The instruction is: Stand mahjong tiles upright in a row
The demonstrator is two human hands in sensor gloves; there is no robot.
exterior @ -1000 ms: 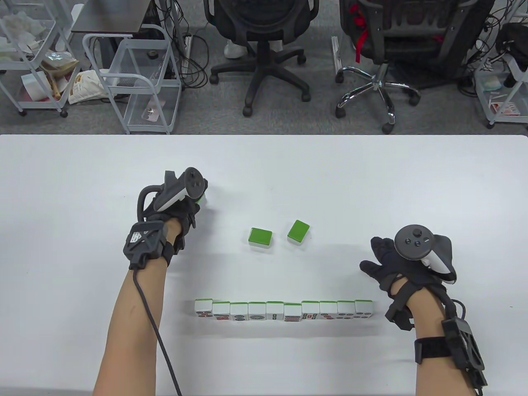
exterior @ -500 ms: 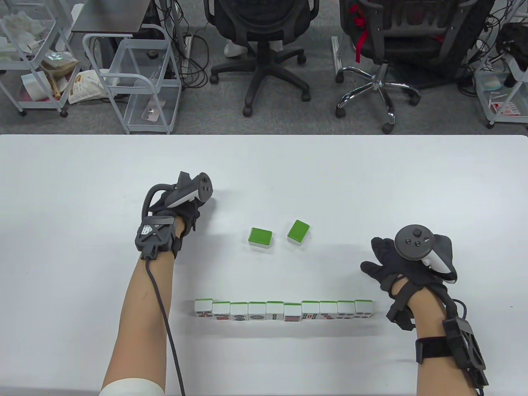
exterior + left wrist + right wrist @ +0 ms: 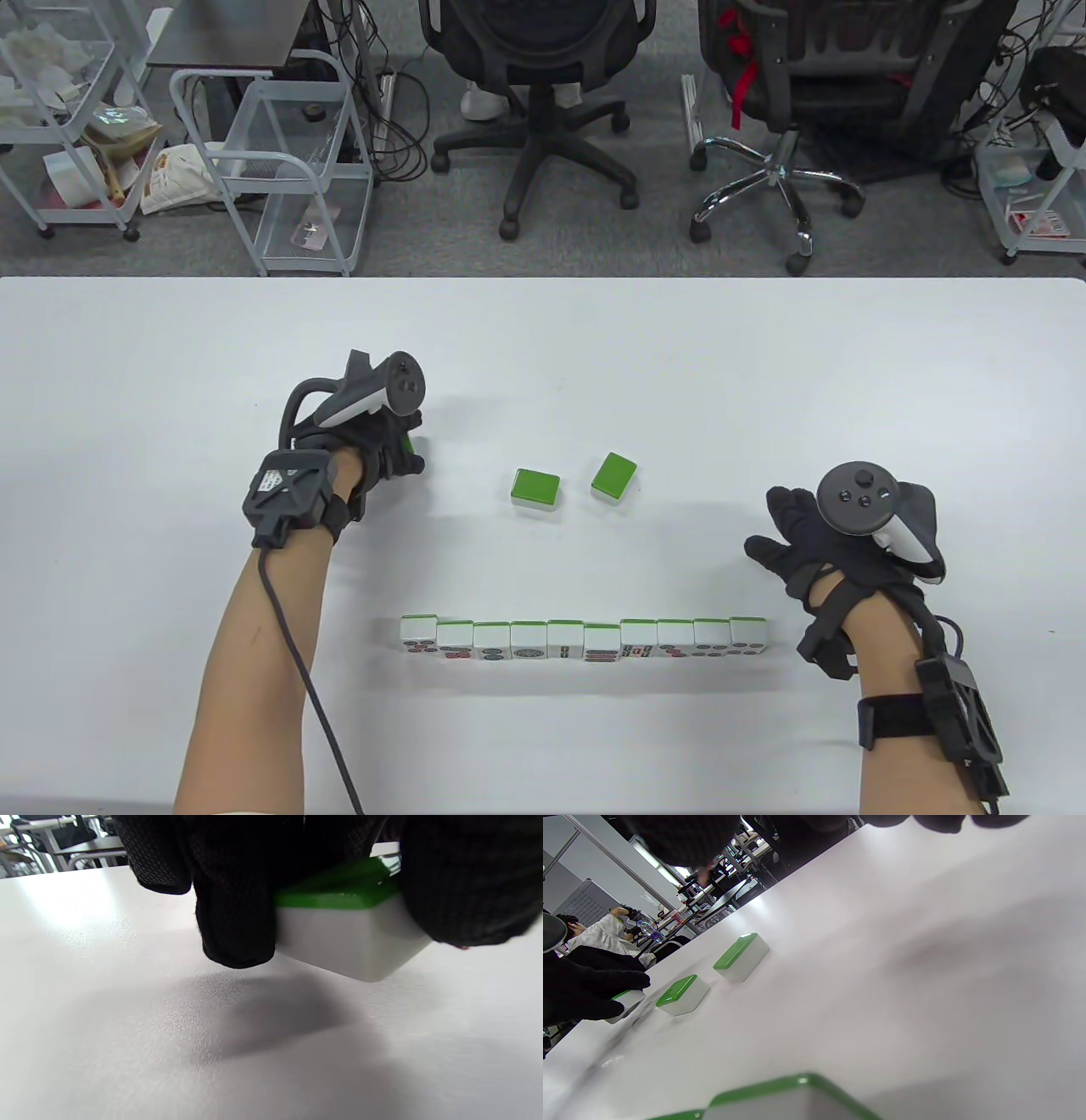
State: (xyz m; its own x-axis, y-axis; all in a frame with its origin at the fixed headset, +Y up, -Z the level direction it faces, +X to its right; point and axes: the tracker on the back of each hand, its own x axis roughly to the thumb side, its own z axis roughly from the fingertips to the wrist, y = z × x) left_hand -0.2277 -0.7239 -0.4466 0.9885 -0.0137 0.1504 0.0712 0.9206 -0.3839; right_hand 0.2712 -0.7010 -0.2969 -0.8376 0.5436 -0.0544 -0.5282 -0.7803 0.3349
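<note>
A row of several mahjong tiles [image 3: 584, 638] stands upright near the front of the white table [image 3: 764, 373], faces toward me. Two green-backed tiles lie face down behind it, one [image 3: 535, 489] at the middle and one [image 3: 614, 475] to its right; both show in the right wrist view [image 3: 683, 994] [image 3: 741, 956]. My left hand [image 3: 382, 437] grips a green-backed tile [image 3: 352, 929] between fingers and thumb, lifted just off the table, left of the loose tiles. My right hand [image 3: 802, 531] rests open on the table, just behind the row's right end, holding nothing.
Two office chairs [image 3: 534, 93] [image 3: 814, 102] stand beyond the table's far edge. Wire carts [image 3: 280, 170] are at the back left and another [image 3: 1031, 170] at the back right. A cable [image 3: 305, 679] runs from my left wrist to the front edge.
My left hand closed on the tile at the left and has drawn back toward me with it. The right hand, the row and the two loose tiles have stayed put.
</note>
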